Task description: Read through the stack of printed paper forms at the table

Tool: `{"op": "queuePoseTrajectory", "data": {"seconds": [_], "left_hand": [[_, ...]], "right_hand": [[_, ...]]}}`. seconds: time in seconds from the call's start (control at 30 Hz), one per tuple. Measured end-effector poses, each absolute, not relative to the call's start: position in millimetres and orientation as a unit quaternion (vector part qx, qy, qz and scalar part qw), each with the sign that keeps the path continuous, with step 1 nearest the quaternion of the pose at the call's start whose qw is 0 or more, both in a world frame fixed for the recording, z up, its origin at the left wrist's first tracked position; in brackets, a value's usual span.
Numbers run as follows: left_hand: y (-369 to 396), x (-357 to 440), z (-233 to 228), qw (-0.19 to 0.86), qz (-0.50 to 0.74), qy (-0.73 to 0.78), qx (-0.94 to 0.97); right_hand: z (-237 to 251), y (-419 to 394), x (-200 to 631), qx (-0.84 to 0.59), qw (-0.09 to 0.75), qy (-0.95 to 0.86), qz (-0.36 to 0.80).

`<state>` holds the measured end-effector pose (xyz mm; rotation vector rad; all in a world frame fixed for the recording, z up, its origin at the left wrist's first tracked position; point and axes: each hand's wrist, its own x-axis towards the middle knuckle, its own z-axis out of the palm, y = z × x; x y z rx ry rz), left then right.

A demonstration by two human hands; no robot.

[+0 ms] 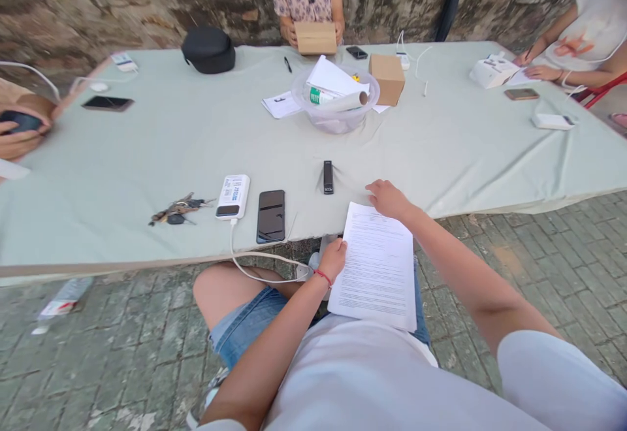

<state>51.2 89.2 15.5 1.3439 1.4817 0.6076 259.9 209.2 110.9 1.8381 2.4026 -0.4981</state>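
My left hand (334,259), with a red string around the wrist, is closed on the left edge of a printed stack of paper (377,268). The stack rests on my lap, its top edge at the table's rim. Just beyond that top edge, my right hand (390,200) lies low over the tabletop, palm down and fingers stretched to the left, holding nothing that I can see. A small black oblong device (328,177) stands on the cloth left of those fingertips. Farther left are a dark smartphone (271,217) and a white power bank (233,196) with a cable plugged in.
Keys (180,210) lie on the tablecloth (161,150). A plastic basin (337,121) of papers and rolls stands beyond, beside a cardboard box (386,78) and a black case (209,50). Other people sit at the far, left and right sides. A plastic bottle (66,299) is under the table.
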Motion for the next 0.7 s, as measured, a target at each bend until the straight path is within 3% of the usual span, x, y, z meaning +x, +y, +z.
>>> {"op": "queuePoseTrajectory", "data": {"seconds": [0.4, 0.53, 0.7], "left_hand": [[81, 52, 6, 0.536, 0.324, 0.568, 0.534], [78, 54, 3, 0.544, 0.33, 0.559, 0.532], [75, 50, 1, 0.54, 0.333, 0.549, 0.544]], "right_hand": [[82, 195, 232, 0.59, 0.029, 0.786, -0.183], [77, 193, 231, 0.605, -0.01, 0.774, -0.188], [76, 201, 234, 0.608, -0.032, 0.739, -0.289]]}}
